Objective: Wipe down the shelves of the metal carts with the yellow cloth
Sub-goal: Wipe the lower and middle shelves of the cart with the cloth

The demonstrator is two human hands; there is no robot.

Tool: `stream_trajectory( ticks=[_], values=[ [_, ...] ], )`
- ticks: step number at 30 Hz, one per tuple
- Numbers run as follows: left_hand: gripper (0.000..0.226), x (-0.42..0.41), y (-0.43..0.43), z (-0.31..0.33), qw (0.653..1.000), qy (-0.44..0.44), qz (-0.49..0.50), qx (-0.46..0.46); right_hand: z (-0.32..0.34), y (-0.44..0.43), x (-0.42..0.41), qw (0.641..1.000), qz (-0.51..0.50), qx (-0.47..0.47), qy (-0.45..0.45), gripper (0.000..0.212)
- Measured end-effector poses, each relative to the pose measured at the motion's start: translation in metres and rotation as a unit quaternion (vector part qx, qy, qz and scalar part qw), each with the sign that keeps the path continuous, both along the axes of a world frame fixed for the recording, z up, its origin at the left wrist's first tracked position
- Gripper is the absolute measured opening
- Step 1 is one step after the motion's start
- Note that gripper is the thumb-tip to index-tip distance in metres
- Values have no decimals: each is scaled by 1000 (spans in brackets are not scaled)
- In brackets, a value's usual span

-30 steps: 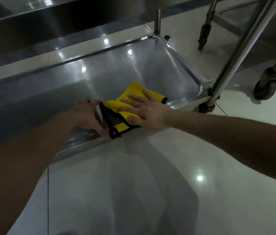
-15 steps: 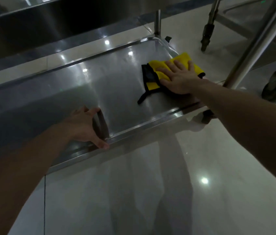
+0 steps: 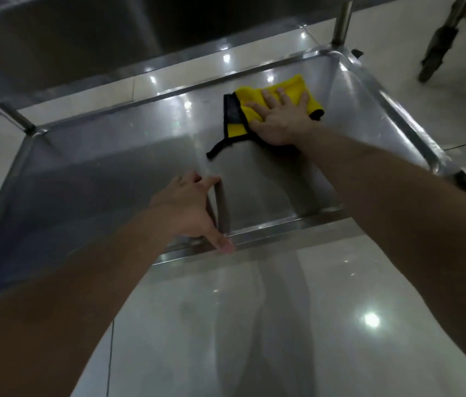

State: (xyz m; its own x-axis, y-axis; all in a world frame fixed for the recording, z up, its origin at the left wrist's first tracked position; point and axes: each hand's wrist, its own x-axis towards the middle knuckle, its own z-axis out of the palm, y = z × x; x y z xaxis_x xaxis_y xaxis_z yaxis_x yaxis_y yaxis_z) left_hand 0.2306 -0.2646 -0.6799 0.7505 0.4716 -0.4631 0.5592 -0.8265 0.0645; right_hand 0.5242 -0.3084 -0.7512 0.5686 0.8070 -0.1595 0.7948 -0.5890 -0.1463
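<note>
Head view, looking down: the glossy floor (image 3: 283, 325) is shining at the bottom, a light reflecting in it. Both forearms are reaching in from the bottom corners. Just past the tiles, the left hand (image 3: 188, 213) is gripping the near edge of the shelf (image 3: 111, 173), thumb lying along the outer lip, fingers curling over into the tray. Farther in, the right hand (image 3: 280, 121) is pressing down flat, fingers straight and spread, pinching nothing, just palm and fingers on the cloth (image 3: 297, 87). The cloth is lying folded on the shelf toward the far right corner, yellow with a black edge, a black strip trailing out toward the near left. Beyond it, a post (image 3: 342, 21) is rising from that far right corner. Off to the right, the dark leg (image 3: 438, 50) of another cart is standing on the floor, too blurred to say more.
</note>
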Motion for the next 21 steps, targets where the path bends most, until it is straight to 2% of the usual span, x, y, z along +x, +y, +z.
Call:
stream_trajectory(
  ticks=[4,8,11,13,15,18,21],
  values=[
    [167,-2,-4,4,1000,-20,11,-5,-2,-45,-51,997,76,10,-4,66],
    [161,-13,-13,1,995,-66,74,-18,-3,-118,-95,988,148,-4,-40,62],
    [164,-27,-22,-3,988,-114,101,30,-3,-149,-119,987,155,-22,-47,63],
    [161,-36,-28,-4,982,-145,90,87,2,-143,-133,988,150,-32,-30,62],
    [153,-47,-29,-4,978,-170,67,99,6,-124,-149,987,157,-30,-13,61],
    [148,-73,-7,0,978,-188,90,28,6,-100,-157,985,167,-33,1,61],
    [156,-115,40,7,979,-134,151,-3,3,-84,-148,983,179,-35,7,63]
  ],
)
